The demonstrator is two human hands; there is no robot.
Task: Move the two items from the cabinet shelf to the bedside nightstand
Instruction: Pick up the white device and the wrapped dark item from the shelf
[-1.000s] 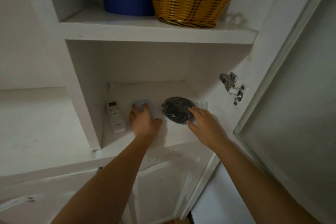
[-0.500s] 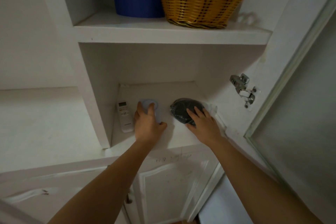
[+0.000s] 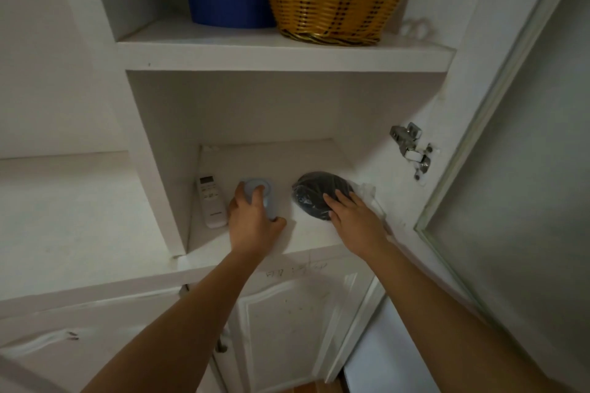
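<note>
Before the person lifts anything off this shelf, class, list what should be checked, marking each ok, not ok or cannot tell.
1. Left hand grips blue round container: ok, fingers and thumb curl round it.
2. Right hand grips dark bagged bundle: not ok, fingers lie flat on top.
3. White remote clear of left hand: cannot tell, it lies close beside.
4. Cabinet door open: ok.
5. Upper shelf leaves room to lift: ok.
</note>
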